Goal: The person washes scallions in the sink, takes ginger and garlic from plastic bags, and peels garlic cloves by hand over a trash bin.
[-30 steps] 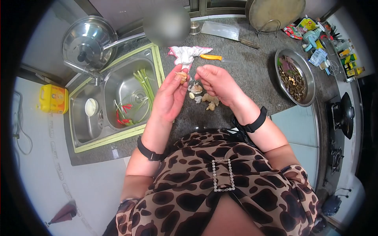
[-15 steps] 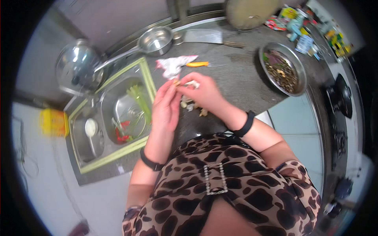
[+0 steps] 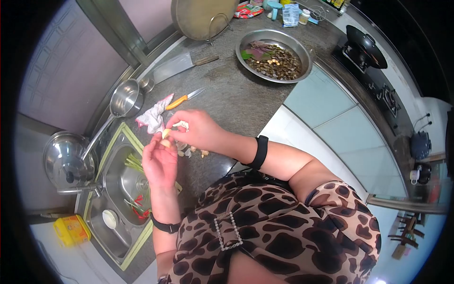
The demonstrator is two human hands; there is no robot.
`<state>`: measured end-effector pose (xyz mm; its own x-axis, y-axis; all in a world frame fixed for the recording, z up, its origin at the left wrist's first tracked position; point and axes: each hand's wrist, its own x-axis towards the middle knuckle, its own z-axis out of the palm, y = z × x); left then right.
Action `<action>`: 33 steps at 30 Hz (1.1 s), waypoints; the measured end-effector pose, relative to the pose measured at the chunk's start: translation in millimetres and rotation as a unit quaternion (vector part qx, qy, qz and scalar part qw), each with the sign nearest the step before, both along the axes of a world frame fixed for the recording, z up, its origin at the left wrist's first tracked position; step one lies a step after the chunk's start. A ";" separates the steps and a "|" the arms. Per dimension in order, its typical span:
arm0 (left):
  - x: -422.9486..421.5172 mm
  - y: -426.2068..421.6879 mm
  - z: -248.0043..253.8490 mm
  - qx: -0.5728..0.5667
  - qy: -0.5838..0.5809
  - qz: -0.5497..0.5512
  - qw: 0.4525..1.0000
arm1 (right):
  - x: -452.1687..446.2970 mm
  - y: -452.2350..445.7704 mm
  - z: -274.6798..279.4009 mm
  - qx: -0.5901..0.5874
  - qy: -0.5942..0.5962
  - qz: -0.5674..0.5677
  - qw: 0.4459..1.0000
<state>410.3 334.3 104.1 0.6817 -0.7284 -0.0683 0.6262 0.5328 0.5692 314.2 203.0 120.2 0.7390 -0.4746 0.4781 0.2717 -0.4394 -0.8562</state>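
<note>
My left hand (image 3: 161, 163), palm up, has its fingertips closed around a garlic piece (image 3: 165, 142). Just above it, my right hand (image 3: 196, 128) pinches a pale garlic clove (image 3: 166, 133), with white peel (image 3: 181, 125) between its fingers. Below my right hand, more cloves and peel (image 3: 188, 153) lie on the counter, with a knobbly piece of ginger (image 3: 204, 153) beside them. A white and pink cloth (image 3: 153, 117) is behind my fingertips. Next to the cloth rests an orange-handled knife (image 3: 177, 102).
A double sink (image 3: 112, 240) with greens and red chillies is at the left. A steel basin (image 3: 242, 56) of small shells stands at the back. Behind the cloth are a cleaver (image 3: 172, 67) and a steel ladle (image 3: 126, 98). A wok (image 3: 366, 45) sits on the stove.
The view has swung to the right, bringing more of the stove into sight. My hands, first apart, have come together, and a clove now shows in my right fingertips.
</note>
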 end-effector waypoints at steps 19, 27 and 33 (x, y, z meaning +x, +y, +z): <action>-56.1 -45.9 10.7 0.104 -0.330 -0.013 0.938 | -63.5 -13.8 12.6 0.182 -0.006 -0.051 0.982; -49.3 -31.0 11.7 0.128 -0.442 0.062 0.886 | -64.3 -5.7 24.5 0.337 0.064 0.026 0.939; -47.1 -18.3 13.2 0.132 -0.433 0.086 0.888 | -56.2 -2.9 26.6 0.400 0.086 0.119 0.904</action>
<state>363.1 316.0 117.3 0.6616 -0.6448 0.3828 -0.1847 0.3546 0.9166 258.0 200.2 146.8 0.8967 -0.4353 -0.0802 0.1095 0.3938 -0.9126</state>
